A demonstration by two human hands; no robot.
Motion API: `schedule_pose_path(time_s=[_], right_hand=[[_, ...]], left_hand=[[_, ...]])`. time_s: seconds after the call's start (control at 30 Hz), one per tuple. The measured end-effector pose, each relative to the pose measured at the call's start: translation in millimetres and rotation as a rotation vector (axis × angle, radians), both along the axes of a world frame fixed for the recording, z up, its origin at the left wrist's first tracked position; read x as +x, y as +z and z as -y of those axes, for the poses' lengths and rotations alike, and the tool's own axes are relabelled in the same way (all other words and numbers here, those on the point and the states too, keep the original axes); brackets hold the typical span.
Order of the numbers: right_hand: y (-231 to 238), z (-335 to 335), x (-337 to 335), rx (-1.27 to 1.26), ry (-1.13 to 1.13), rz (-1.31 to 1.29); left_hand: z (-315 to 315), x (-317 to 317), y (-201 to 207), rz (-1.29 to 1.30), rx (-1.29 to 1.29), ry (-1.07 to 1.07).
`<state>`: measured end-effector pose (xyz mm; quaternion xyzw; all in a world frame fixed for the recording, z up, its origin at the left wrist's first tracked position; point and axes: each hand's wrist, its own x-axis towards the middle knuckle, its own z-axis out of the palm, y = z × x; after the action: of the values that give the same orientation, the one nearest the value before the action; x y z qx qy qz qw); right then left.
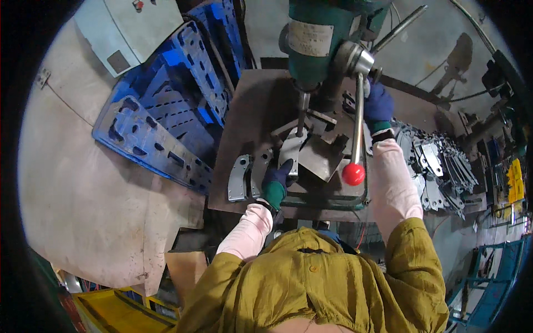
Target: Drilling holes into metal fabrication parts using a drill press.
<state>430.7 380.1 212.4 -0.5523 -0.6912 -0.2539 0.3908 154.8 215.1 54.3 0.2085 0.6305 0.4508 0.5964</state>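
Observation:
My left hand [277, 180], in a dark blue and green glove, grips the near end of a curved metal plate [290, 152]. The plate's far part lies beneath the drill bit [303, 108] of a green drill press [312, 44], against a metal fixture block [321, 157]. My right hand [380, 104], gloved too, is curled at a feed lever just below the press hub [355, 58]; its fingers are partly hidden. Another lever with a red ball knob [353, 174] passes to the left of that hand. Two more curved plates [240, 177] rest left of my left hand.
Many loose metal plates [438, 166] are heaped on the right of the worktable [252, 94]. Blue plastic pallets [161, 119] lean at the left under a pale control box [130, 30]. A blue rack [483, 277] stands at lower right, a yellow frame [116, 311] at lower left.

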Motion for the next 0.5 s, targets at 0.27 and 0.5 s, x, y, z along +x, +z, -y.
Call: schedule_pose_path(time_s=[0.27,0.5], right_hand=[[16,-14,1,-0.139,-0.008,-0.068],[-63,19,-3,-0.151,0.374,-0.533]], left_hand=[[14,8,-1,0.179,0.224,0.182],[3,23,15,-0.162,0.085,-0.020]])
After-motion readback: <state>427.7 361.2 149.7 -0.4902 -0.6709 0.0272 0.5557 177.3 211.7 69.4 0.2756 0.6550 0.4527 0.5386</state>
